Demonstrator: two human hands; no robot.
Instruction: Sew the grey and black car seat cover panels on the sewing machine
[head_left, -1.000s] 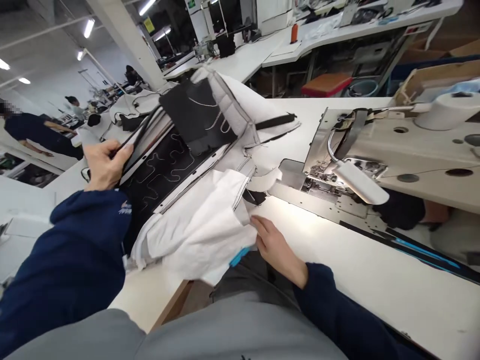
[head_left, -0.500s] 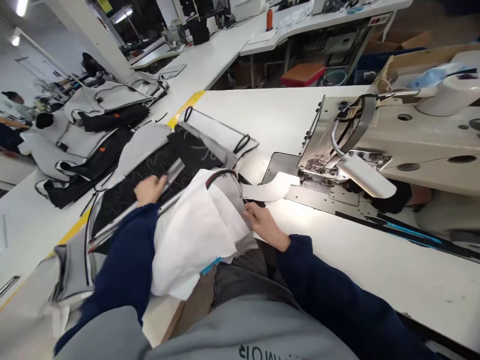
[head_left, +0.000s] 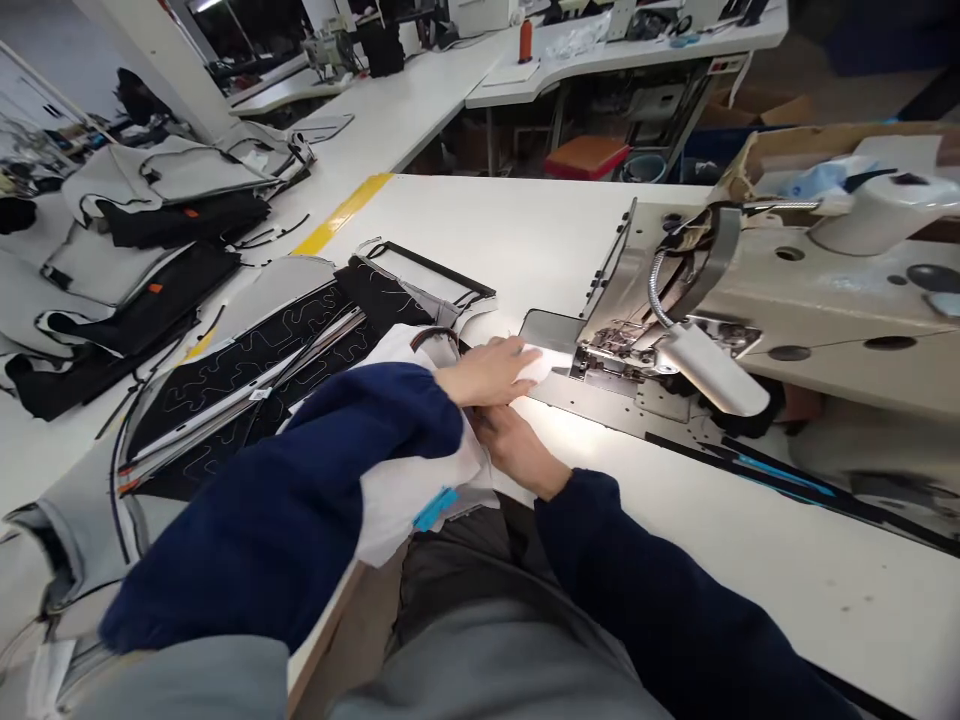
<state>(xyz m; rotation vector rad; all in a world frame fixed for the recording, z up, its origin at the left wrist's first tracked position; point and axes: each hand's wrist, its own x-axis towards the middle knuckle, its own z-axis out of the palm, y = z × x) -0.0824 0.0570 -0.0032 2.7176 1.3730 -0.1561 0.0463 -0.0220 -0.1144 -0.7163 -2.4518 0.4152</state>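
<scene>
A quilted black and grey seat-cover panel (head_left: 262, 350) lies flat on the white table (head_left: 495, 230), its white lining (head_left: 409, 490) bunched at the table's near edge. My left hand (head_left: 491, 372) reaches across and presses on a white fabric strip (head_left: 541, 362) just in front of the sewing machine (head_left: 787, 300). Its fingers lie together on the cloth. My right hand (head_left: 514, 445) sits right below it, its fingers tucked under the left hand and mostly hidden, on the edge of the lining.
A lamp on a flexible neck (head_left: 705, 365) hangs over the needle area. Several more grey and black panels (head_left: 142, 230) are piled at the far left. A yellow line (head_left: 341, 212) crosses the table. Other workbenches and a red stool (head_left: 589, 155) stand behind.
The panel, held up a second ago, now lies flat. My left hand let go of its edge and moved right to the white strip by the machine. My right hand barely moved.
</scene>
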